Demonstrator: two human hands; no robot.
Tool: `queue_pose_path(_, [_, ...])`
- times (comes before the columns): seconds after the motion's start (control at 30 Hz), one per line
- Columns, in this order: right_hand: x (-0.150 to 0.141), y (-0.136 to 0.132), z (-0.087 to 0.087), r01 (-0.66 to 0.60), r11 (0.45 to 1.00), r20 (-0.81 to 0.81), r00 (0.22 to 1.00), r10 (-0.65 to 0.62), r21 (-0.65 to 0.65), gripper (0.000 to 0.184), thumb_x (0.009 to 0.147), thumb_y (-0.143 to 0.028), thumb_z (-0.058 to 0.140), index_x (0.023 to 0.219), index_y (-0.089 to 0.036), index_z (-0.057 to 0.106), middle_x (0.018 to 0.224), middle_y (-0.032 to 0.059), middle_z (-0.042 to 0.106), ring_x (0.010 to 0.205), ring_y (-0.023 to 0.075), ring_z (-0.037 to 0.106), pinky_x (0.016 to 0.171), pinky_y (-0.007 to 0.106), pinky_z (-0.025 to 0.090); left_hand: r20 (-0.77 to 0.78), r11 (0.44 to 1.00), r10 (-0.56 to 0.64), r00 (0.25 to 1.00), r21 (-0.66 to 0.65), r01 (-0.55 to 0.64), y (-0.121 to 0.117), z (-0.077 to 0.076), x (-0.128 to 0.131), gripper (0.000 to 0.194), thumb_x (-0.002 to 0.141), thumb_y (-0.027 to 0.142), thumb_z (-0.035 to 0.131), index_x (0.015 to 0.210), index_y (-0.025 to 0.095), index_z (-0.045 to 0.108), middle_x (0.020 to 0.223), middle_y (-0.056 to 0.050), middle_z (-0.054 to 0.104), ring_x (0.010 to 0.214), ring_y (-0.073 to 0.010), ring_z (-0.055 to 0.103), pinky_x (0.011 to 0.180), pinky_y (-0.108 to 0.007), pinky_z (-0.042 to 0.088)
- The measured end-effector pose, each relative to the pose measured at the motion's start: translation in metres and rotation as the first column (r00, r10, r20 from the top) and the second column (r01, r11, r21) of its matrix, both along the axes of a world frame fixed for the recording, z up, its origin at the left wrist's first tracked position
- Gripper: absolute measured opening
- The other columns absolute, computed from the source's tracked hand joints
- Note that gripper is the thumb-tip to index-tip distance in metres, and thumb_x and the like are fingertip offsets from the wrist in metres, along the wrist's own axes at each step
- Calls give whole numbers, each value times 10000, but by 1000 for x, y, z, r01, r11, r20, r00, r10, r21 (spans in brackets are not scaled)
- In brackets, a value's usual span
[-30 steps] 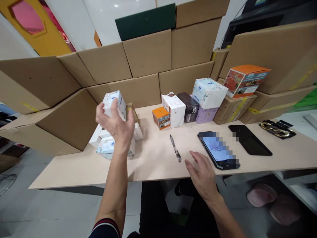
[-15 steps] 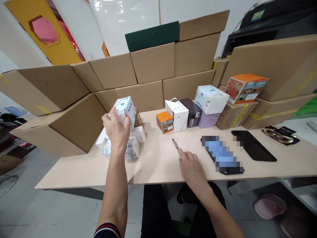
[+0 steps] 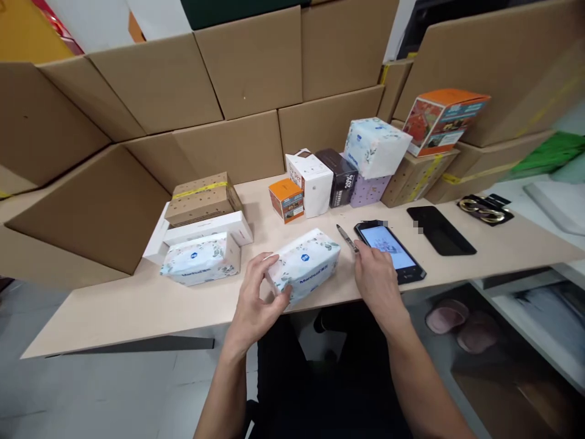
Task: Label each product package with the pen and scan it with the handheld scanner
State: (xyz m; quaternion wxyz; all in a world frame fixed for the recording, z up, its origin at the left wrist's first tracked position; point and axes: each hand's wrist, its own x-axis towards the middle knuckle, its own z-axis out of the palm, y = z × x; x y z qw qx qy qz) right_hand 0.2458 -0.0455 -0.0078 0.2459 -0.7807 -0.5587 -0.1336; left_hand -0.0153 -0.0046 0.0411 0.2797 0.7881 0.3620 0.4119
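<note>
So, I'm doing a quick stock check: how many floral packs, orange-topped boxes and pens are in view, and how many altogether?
Floral packs: 3
Orange-topped boxes: 2
Pens: 1
Total: 6

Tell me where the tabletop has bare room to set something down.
Bare tabletop: left of the far-left tissue pack; between the white box and small orange box; right of the black slab. Crowded: front middle, where the held pack, pen, phone, left hand and right hand cluster; and the back-right row of boxes.
</note>
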Motion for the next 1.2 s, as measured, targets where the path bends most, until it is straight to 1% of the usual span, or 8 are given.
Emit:
queue_pose_path(0.23, [-8, -4, 2, -63, 998, -76, 995, 63, 2, 319, 986, -199, 438, 1219, -115, 640, 1074, 174, 683, 969, 284, 581, 857, 431, 493, 72, 983, -87, 994, -158, 97, 16, -18, -10, 735, 863, 288, 703, 1506, 362, 355, 1604, -87, 325, 1514, -281, 287, 1218, -495, 321])
queue_pose_path(0.37, [-10, -7, 7, -112, 973, -173, 974, 148, 199, 336, 1012, -291, 418, 1208, -145, 647, 1101, 175, 689, 1020, 284, 608, 900, 457, 510, 85, 970, -16, 996, -240, 36, 9, -16, -17, 924, 809, 387, 761, 1568, 368, 234, 1637, -89, 265, 1483, -290, 324, 1206, -502, 327])
queue_pose_path(0.5, [-21, -6, 23, -148, 926, -371, 885, 281, 347, 397, 1019, -434, 418, 1245, -188, 632, 1145, 141, 702, 1046, 253, 653, 902, 417, 542, 77, 935, 239, 968, -289, -208, -1, -13, -12, 638, 940, 509, 550, 1515, 287, 385, 1394, -126, 517, 1077, -226, 606, 937, -431, 528])
queue_pose_path(0.67, [-40, 2, 35, -226, 937, -479, 813, 332, 266, 510, 1005, -543, 386, 1249, -161, 619, 1086, 147, 718, 971, 263, 671, 831, 414, 560, -79, 918, 293, 953, -256, -303, -7, -7, 3, 535, 984, 533, 442, 1416, 230, 526, 1292, -126, 594, 1096, -255, 608, 923, -426, 518])
queue_pose_path(0.77, [-49, 3, 35, -207, 932, -527, 778, 342, 299, 438, 991, -497, 452, 1233, -164, 602, 1078, 137, 716, 911, 242, 674, 787, 389, 572, -53, 927, 260, 964, -266, -265, -8, -4, 8, 545, 975, 496, 487, 1458, 245, 475, 1337, -132, 565, 1111, -253, 611, 897, -403, 537])
queue_pose_path(0.97, [-56, -6, 17, -220, 872, -609, 641, 467, 437, 339, 937, -328, 556, 1255, -213, 538, 1239, 116, 672, 1121, 239, 656, 930, 402, 570, 207, 957, 200, 958, -253, -145, -5, -19, 3, 588, 911, 333, 603, 1470, 306, 422, 1496, -118, 476, 1326, -272, 524, 1049, -437, 492])
queue_pose_path(1.1, [-53, -12, 8, -212, 888, -709, 539, 455, 409, 303, 970, -369, 520, 1230, -215, 552, 1178, 108, 693, 1037, 222, 683, 842, 370, 595, 295, 965, 167, 941, -246, -94, -1, -33, 2, 519, 889, 360, 580, 1392, 273, 488, 1397, -122, 560, 1264, -283, 571, 1008, -467, 517])
queue_pose_path(1.2, [-50, -14, 8, -206, 893, -717, 536, 446, 401, 310, 998, -412, 465, 1221, -224, 569, 1165, 99, 701, 1007, 214, 684, 812, 349, 591, 324, 973, 154, 933, -215, -86, 1, -37, 3, 519, 881, 436, 564, 1367, 260, 518, 1405, -126, 547, 1268, -290, 559, 1010, -466, 509])
